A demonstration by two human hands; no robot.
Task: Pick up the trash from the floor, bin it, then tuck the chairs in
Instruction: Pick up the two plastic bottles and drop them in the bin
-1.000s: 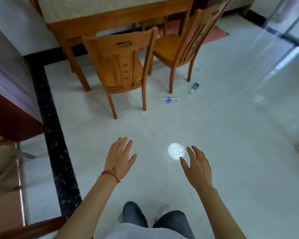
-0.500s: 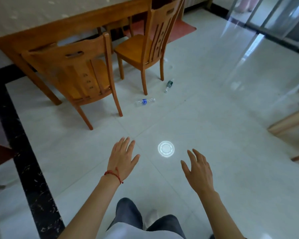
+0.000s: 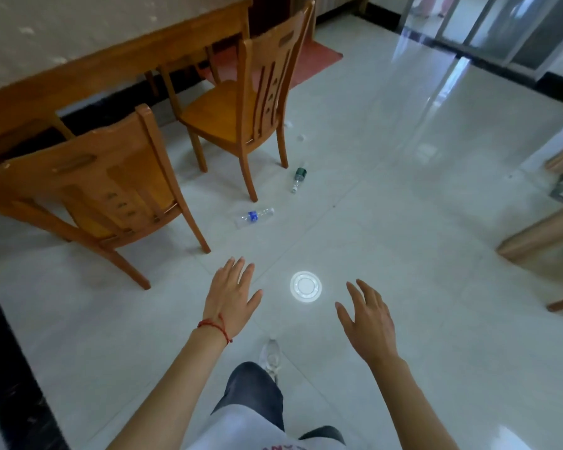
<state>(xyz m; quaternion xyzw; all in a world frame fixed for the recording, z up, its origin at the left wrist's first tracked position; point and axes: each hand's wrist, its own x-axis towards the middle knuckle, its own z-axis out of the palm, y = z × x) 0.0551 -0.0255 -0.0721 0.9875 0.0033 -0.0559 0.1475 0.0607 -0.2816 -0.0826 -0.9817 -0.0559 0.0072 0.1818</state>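
Two clear plastic bottles lie on the white tiled floor: one with a blue label [image 3: 255, 216] and one with a green label [image 3: 299, 177], both beside the legs of the farther wooden chair [image 3: 241, 115]. A nearer wooden chair [image 3: 88, 190] stands pulled out at the left. Both chairs face the wooden table [image 3: 104, 60]. My left hand [image 3: 231, 297] and my right hand [image 3: 368, 316] are held out over the floor, fingers spread, holding nothing. Small white scraps [image 3: 301, 137] lie past the farther chair.
A round reflection of a lamp [image 3: 305, 286] shines on the tiles between my hands. Wooden furniture legs [image 3: 540, 241] stand at the right edge. A red mat [image 3: 309, 60] lies behind the table, glass doors [image 3: 488, 30] at the back right. My shoe [image 3: 271, 355] is below.
The view has moved forward and to the right, so the chairs and bottles are nearer and further left. Both hands stay open and held out in front.
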